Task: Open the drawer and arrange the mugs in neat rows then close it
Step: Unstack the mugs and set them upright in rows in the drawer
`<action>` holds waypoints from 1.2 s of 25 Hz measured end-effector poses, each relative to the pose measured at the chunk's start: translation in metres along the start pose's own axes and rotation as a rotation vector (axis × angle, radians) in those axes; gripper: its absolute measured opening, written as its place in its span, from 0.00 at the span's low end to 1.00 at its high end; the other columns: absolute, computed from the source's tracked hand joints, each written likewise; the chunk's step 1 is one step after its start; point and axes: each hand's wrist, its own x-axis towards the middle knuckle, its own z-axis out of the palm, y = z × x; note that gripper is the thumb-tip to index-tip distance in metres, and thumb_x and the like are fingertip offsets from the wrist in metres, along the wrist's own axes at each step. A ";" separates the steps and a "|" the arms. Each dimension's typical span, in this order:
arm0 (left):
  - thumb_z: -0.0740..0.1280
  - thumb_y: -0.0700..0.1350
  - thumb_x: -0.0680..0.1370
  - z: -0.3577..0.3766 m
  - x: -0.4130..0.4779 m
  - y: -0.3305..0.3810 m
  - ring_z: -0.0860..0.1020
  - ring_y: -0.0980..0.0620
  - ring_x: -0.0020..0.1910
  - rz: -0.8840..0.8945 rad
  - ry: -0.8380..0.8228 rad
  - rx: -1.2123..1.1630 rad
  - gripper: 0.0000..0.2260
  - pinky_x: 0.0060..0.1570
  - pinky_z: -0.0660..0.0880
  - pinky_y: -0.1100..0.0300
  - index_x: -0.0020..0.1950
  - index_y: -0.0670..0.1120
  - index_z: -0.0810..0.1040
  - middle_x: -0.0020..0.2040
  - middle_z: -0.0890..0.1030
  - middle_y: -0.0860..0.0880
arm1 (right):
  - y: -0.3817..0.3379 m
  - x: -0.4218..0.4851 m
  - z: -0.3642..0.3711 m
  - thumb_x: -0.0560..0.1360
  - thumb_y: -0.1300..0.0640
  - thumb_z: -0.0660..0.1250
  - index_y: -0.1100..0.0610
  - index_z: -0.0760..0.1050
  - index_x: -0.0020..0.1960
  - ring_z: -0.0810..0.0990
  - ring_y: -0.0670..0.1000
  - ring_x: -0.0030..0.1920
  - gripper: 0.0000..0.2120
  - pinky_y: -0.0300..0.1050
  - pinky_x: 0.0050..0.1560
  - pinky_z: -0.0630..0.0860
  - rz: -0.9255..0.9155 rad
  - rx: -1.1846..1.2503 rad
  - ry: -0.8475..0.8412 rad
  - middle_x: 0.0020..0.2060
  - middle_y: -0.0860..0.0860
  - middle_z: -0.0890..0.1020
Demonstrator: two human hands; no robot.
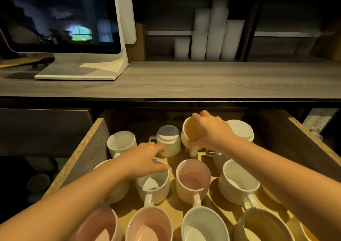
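The wooden drawer [86, 148] stands pulled open below the counter, holding several white and pink mugs in rough rows. My right hand [210, 132] grips a cream mug [190, 132] by its rim at the back and holds it tilted toward me, lifted off the drawer floor. My left hand [145, 159] rests with its fingers on the rim of a white ribbed mug [153, 183] in the middle row. A pink mug [192, 178] stands just right of it. A white lidded jug [168, 141] sits at the back between my hands.
A grey wooden counter [184, 80] runs above the drawer, with a white monitor [60, 17] on a stand at the left. Stacks of white cups [212, 32] stand on the shelf behind. An overturned white mug [241, 130] sits at the drawer's back right.
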 end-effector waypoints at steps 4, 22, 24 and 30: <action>0.63 0.57 0.76 -0.002 -0.001 0.001 0.70 0.52 0.65 0.010 -0.008 0.006 0.26 0.61 0.70 0.59 0.72 0.51 0.64 0.70 0.69 0.50 | -0.002 0.020 0.010 0.65 0.40 0.73 0.52 0.68 0.66 0.78 0.54 0.52 0.34 0.46 0.46 0.77 0.008 -0.094 -0.098 0.56 0.53 0.77; 0.63 0.57 0.76 -0.009 -0.002 -0.008 0.70 0.50 0.65 -0.022 -0.017 0.009 0.26 0.63 0.70 0.55 0.72 0.50 0.64 0.70 0.69 0.48 | -0.010 0.041 0.033 0.70 0.39 0.67 0.54 0.66 0.68 0.77 0.54 0.57 0.32 0.45 0.49 0.76 -0.065 0.015 -0.191 0.61 0.54 0.77; 0.63 0.56 0.77 -0.014 -0.003 -0.009 0.70 0.50 0.65 -0.047 0.012 -0.004 0.25 0.63 0.71 0.55 0.72 0.50 0.64 0.69 0.69 0.48 | -0.023 0.047 0.039 0.70 0.38 0.67 0.54 0.67 0.67 0.78 0.54 0.55 0.31 0.47 0.50 0.77 -0.037 0.056 -0.173 0.59 0.54 0.78; 0.63 0.55 0.77 -0.019 -0.004 -0.015 0.70 0.50 0.66 -0.071 0.051 -0.051 0.25 0.63 0.70 0.56 0.72 0.50 0.64 0.70 0.68 0.49 | -0.047 0.059 0.056 0.69 0.43 0.70 0.55 0.75 0.57 0.78 0.50 0.45 0.22 0.47 0.51 0.77 0.048 0.087 -0.183 0.43 0.50 0.77</action>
